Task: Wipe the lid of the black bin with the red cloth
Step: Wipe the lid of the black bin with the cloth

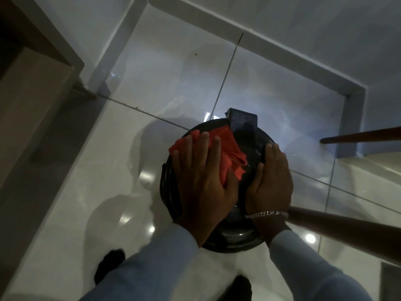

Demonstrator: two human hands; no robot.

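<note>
A round black bin stands on the tiled floor below me, its lid point(249, 144) shiny with a raised hinge block at the far edge. The red cloth point(230, 148) lies bunched on the lid's far left part. My left hand point(201, 177) presses flat on the cloth, fingers spread, thumb pinning its near edge. My right hand point(271, 181) grips the lid's right rim, fingers curled over the edge; a silver bracelet circles that wrist. Both hands hide most of the lid's middle.
Two brown wooden legs point(358, 135) reach in from the right, one above the bin and one beside my right wrist. A wooden door frame point(32, 83) stands at the left. White skirting point(282, 55) runs along the far wall. My dark shoes show at the bottom.
</note>
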